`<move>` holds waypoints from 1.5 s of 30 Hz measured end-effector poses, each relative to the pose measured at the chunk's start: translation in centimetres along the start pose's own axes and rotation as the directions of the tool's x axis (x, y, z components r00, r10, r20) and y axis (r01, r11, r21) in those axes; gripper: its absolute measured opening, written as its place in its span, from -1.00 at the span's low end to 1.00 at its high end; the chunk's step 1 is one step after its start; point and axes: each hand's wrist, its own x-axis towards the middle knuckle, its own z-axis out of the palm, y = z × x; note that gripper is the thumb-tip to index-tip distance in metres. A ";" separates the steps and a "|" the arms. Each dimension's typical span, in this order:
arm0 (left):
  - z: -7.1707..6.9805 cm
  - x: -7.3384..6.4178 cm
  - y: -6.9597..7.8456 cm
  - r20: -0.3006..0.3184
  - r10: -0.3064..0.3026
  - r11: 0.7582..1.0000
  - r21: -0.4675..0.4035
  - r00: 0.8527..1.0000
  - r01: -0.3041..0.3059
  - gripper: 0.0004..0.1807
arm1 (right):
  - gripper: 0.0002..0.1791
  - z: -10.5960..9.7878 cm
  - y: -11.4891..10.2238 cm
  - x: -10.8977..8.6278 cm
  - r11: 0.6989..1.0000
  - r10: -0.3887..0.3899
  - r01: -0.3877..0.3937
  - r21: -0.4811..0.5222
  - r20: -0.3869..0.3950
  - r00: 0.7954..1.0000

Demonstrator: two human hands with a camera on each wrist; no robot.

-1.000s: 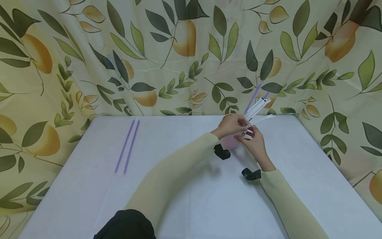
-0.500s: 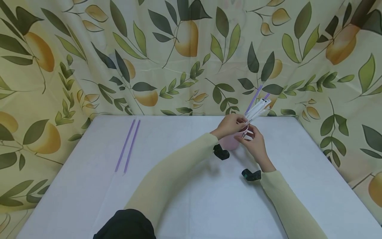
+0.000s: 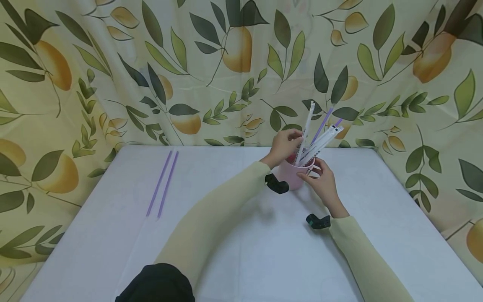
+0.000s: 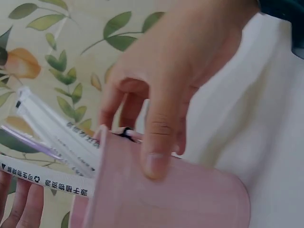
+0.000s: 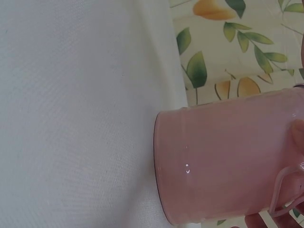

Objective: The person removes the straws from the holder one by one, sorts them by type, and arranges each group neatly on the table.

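Note:
A pink mug (image 3: 289, 175) stands near the table's far edge, with paper-wrapped straws (image 3: 321, 140) and purple straws (image 3: 322, 123) leaning out of it. My right hand (image 3: 322, 181) grips the mug on its handle side. In the left wrist view its thumb presses the outer wall and its other fingers are partly hidden behind. At the mug's other side, my left hand (image 3: 284, 147) holds one wrapped straw (image 3: 306, 130) nearly upright at the rim. Only a few left fingertips (image 4: 31, 204) show against that straw in the left wrist view; the thumb is out of sight.
Two long purple straws (image 3: 163, 184) lie side by side on the left of the white table (image 3: 241, 251). A curtain (image 3: 241, 75) printed with fruit and leaves hangs behind the far edge. Dark wrist cameras (image 3: 277, 183) sit below both hands.
My left hand has moved slightly left and up. One wrapped straw now stands apart from the others, more upright, and more of the mug shows. The right hand stays in place.

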 end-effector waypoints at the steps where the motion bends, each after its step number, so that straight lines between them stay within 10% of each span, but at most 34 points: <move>1: -0.2 0.1 0.1 -0.013 -0.018 0.999 -0.041 1.000 0.018 -0.78 | -0.15 0.0 0.0 0.0 1.000 0.001 -0.001 0.001 0.000 1.000; 11: -3.6 0.6 2.1 -0.083 -0.076 0.920 -0.390 0.994 0.038 -0.74 | -0.16 0.1 0.0 0.0 1.000 0.017 -0.017 -0.008 0.006 1.000; 22: -8.3 -0.2 3.1 -0.136 -0.115 0.869 -0.493 0.984 0.033 -0.71 | -0.16 0.0 0.0 0.0 1.000 0.003 -0.003 0.015 0.002 1.000; 34: -11.4 -4.5 -1.6 -0.040 -0.272 0.896 -0.374 0.961 0.238 -0.69 | -0.14 -0.1 -0.2 -0.1 1.000 0.007 -0.007 -0.005 0.002 1.000; 45: -13.2 -7.6 -7.3 0.049 -0.478 0.852 -0.220 0.877 0.476 -0.67 | -0.15 0.0 0.1 0.1 1.000 0.011 -0.011 -0.023 -0.003 1.000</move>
